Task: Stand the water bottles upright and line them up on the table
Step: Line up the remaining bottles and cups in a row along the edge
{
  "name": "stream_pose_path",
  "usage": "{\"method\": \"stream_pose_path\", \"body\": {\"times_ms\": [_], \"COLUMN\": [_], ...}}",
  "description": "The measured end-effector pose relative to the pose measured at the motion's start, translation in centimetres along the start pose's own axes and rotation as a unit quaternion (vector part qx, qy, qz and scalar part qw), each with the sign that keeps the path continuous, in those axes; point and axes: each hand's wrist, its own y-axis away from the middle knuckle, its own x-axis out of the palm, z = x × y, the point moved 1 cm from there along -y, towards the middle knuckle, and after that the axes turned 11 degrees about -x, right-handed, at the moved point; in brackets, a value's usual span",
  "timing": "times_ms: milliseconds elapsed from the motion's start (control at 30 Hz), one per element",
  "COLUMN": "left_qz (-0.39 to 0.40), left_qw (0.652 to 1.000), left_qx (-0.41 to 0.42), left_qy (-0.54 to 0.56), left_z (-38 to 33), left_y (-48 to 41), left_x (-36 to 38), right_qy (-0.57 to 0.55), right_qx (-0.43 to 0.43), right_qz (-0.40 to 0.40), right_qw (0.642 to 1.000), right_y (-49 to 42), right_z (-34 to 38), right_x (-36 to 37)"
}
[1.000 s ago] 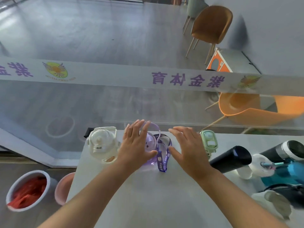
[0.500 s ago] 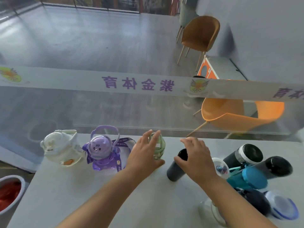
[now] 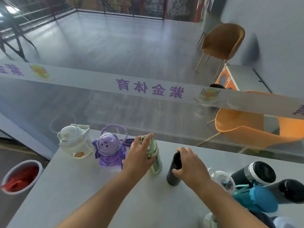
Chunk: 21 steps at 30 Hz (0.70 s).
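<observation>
Left hand: centre of frame, wrapped round the upper part of the green bottle, index finger laid up over the cap. This bottle stands upright on the table, just right of the purple bottle.

Right hand: right of centre, fingers curled over the top of the black bottle. It stands on its base, apart from the green one. Whether the base sits fully flat cannot be told.

Row so far: white bottle and purple bottle, both upright, centre left, near the table's far edge.

Heap: lower right, four or more bottles on their sides, among them a banded flask and a teal bottle, touching one another.

Risks, as judged:
- Black bottle: tall, narrow, held high. Letting go before the base settles would probably tip it toward the green bottle.
- Green bottle: close to the purple one. A sideways nudge could knock its neighbour, whose strap trails behind.
- Row: close to the far edge. A push away from the person could send a bottle off.
- Heap: round bodies. Pulling one out may set the others rolling toward the near right edge.
- Right forearm: passes just beside the heap. A careless sweep could shift it.
</observation>
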Motion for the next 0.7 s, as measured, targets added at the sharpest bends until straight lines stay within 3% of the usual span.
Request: {"method": "stream_pose_path", "body": {"times_ms": [700], "left_qz": [-0.029], "left_qw": [0.999], "left_qx": [-0.001], "left_qy": [-0.044], "left_z": [3.6], "left_y": [-3.5], "left_x": [-4.8], "right_qy": [0.001], "right_qx": [-0.045], "right_qz": [-0.008], "right_qw": [0.999], "right_y": [-7.1], "right_z": [5.1], "right_x": [1.2]}}
